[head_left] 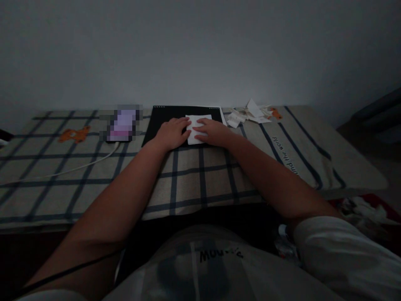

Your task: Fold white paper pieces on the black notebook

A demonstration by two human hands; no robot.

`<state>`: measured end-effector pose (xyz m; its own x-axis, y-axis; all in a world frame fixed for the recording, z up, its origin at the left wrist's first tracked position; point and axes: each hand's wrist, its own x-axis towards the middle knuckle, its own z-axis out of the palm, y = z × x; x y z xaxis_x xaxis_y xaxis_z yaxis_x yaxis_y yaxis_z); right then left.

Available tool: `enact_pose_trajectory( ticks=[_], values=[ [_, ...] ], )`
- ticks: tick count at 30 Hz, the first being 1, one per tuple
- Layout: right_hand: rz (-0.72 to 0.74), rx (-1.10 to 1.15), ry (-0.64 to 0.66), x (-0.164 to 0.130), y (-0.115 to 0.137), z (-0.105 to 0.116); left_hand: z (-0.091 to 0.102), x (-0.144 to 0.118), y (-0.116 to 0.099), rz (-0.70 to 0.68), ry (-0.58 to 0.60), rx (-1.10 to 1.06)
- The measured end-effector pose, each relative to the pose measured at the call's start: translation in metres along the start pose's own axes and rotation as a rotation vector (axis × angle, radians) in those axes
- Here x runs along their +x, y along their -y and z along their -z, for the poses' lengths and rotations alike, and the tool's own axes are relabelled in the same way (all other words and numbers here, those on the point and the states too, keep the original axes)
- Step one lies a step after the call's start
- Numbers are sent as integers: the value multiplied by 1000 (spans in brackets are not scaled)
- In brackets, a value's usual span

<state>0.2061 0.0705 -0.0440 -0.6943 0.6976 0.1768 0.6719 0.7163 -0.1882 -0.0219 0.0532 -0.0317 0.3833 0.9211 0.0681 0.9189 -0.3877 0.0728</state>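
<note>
A small white piece of paper (198, 121) lies on a black board or pad (159, 119) with punched holes along its far edge. My left hand (174, 133) rests on the black surface, its fingertips on the paper's left edge. From the right, my right hand (213, 133) lies flat over the paper with its fingers spread. Both hands are open and press down rather than grip. The paper's right side is partly hidden under the right hand.
A checked cloth (188, 179) covers the table. On the left are a phone (123, 123) with blurred screen, its white cable (90, 165), and an orange print (74, 134). Several paper scraps (250, 113) lie at right. A wall (200, 54) stands behind; a red bin (369, 200) sits below right.
</note>
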Motion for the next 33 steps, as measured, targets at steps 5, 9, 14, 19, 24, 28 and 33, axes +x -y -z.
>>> enact_pose_trajectory(
  ticks=[5, 9, 14, 19, 24, 28, 33],
  values=[
    [54, -22, 35, 1, -2, 0, 2, 0, -1, 18, 17, 2],
    [56, -59, 57, 2, 0, 2, 0, 1, 1, 7, 21, -4],
    [48, -74, 67, 4, -1, 1, 0, 1, 2, 19, 22, -21],
    [36, -71, 59, 5, -4, -2, 6, -1, -2, 49, 36, -19],
    [33, -89, 64, 6, -4, -3, 11, 2, 1, 52, 61, -13],
    [54, -80, 41, 6, -5, -6, 11, 5, 3, 49, 33, 17],
    [65, -84, -10, 7, -6, -12, 7, 8, 4, -4, -25, 79]
  ],
)
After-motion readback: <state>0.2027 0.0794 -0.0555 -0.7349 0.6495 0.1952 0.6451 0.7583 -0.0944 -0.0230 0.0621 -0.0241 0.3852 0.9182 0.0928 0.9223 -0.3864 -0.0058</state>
